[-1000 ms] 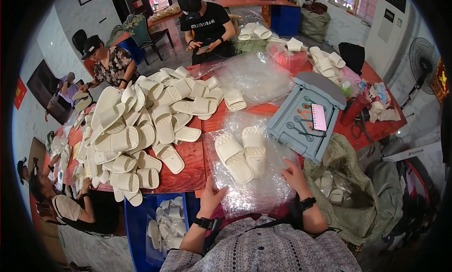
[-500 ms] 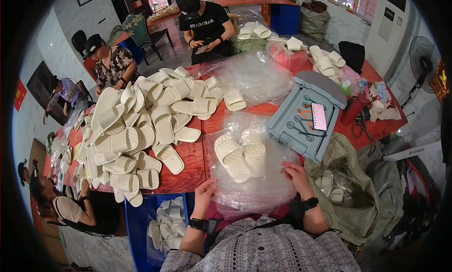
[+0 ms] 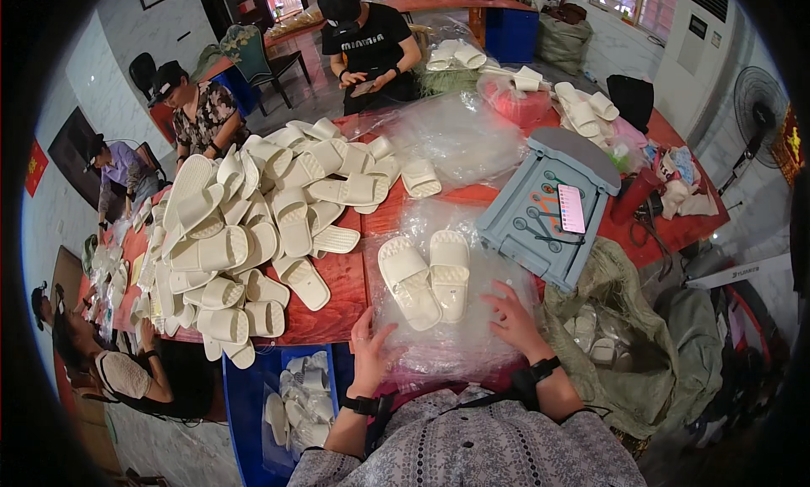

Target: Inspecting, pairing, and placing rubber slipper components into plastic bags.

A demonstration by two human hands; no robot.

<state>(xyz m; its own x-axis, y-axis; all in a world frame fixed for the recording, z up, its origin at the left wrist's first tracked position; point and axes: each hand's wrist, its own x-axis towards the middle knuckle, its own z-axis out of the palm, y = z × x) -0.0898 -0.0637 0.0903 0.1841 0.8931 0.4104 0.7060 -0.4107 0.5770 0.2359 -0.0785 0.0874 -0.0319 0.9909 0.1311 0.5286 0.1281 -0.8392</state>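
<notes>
A pair of cream slippers lies on clear plastic bags spread over the table in front of me. The left slipper is tilted and overlaps the lower edge of the right slipper. My left hand hovers by the bags' lower left edge, fingers apart and pointing up. On the other side, my right hand is over the plastic to the right of the slippers, its fingers spread. Neither hand holds anything. Whether fingertips brush the plastic is hard to make out.
A big pile of cream slippers covers the table's left. A grey-blue plastic stand with a phone is at the right. Below are a blue bin and a woven sack, both with bagged slippers. Several people sit or stand around.
Both hands have moved in over the bags and opened their fingers. The two slippers have shifted slightly and lie a little farther apart at the top.
</notes>
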